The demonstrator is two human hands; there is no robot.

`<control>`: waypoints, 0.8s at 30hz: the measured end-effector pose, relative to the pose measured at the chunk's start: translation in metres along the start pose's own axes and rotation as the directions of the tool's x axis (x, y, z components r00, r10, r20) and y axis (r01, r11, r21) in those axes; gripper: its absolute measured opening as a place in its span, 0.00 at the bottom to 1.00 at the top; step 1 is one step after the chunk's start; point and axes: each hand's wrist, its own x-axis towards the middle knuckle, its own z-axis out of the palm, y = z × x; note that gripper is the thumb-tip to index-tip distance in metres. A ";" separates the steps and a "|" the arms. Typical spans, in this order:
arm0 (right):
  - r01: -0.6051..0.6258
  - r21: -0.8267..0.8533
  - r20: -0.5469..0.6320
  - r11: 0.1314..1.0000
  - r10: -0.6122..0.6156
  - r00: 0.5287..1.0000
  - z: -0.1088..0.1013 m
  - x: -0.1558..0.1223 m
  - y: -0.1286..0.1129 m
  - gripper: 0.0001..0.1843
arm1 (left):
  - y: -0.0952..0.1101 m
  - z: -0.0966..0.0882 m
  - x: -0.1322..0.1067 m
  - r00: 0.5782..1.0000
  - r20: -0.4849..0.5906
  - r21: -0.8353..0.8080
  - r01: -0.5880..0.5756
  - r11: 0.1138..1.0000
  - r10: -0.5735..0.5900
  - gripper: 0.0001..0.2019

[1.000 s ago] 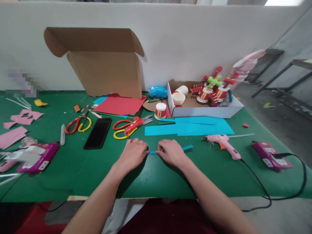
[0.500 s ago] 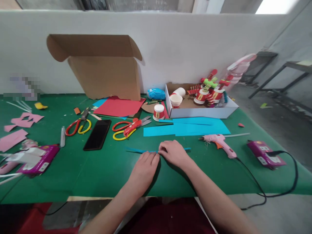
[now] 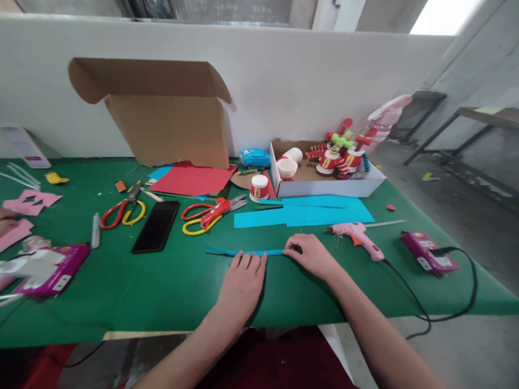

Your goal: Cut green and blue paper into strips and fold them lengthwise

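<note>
A narrow blue paper strip (image 3: 274, 252) lies crosswise on the green table in front of me. Its left end sits slightly raised and seems to split into two layers. My left hand (image 3: 244, 281) is palm down, its fingertips holding the strip against the table near the middle. At the right end, my right hand (image 3: 307, 254) pinches the strip between thumb and bent fingers. Beyond my hands are wider blue paper sheets (image 3: 328, 214), red-and-yellow-handled scissors (image 3: 211, 213) and a pink glue gun (image 3: 359, 235).
A white box (image 3: 328, 188) holds paper cups and paper figures. A lone cup (image 3: 259, 189) stands beside it. To the left are a black phone (image 3: 156, 227), pliers (image 3: 132, 202) and a purple power strip (image 3: 67, 270). Another person's hand (image 3: 6, 219) touches pink paper at the left edge.
My right hand has slid right along the strip to its end, away from my left hand. Another person's hand has appeared at the left edge. The view has shifted slightly.
</note>
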 end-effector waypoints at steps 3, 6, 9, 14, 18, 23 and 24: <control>0.044 0.025 -0.005 0.999 -0.044 0.999 0.001 -0.001 0.004 0.09 | 0.002 -0.001 0.001 1.000 0.004 -0.005 -0.003 1.000 0.003 0.22; 0.042 0.046 -0.009 0.998 -0.042 0.999 0.002 -0.001 0.007 0.09 | 0.002 0.002 0.001 1.000 -0.022 0.021 0.000 1.000 0.000 0.22; 0.013 0.035 -0.015 0.999 -0.013 1.000 0.004 -0.001 0.007 0.09 | 0.002 0.005 0.001 0.999 -0.053 0.066 0.002 0.998 0.002 0.22; -0.082 -0.081 -0.019 0.993 0.081 0.997 0.006 0.001 0.001 0.10 | 0.003 0.005 0.003 0.997 -0.075 0.089 0.007 0.996 0.000 0.22; -0.108 -0.143 0.007 0.984 0.111 0.994 0.006 0.002 -0.004 0.10 | 0.005 0.003 0.005 0.998 -0.069 0.084 0.014 0.996 -0.008 0.22; -0.133 -0.187 0.026 0.973 0.140 0.990 0.004 0.003 -0.008 0.10 | 0.007 -0.001 0.005 0.999 -0.034 0.077 0.025 0.997 -0.023 0.23; -0.139 -0.196 0.027 0.971 0.147 0.989 0.004 0.003 -0.008 0.10 | 0.007 -0.002 0.005 0.999 -0.024 0.073 0.024 0.997 -0.022 0.23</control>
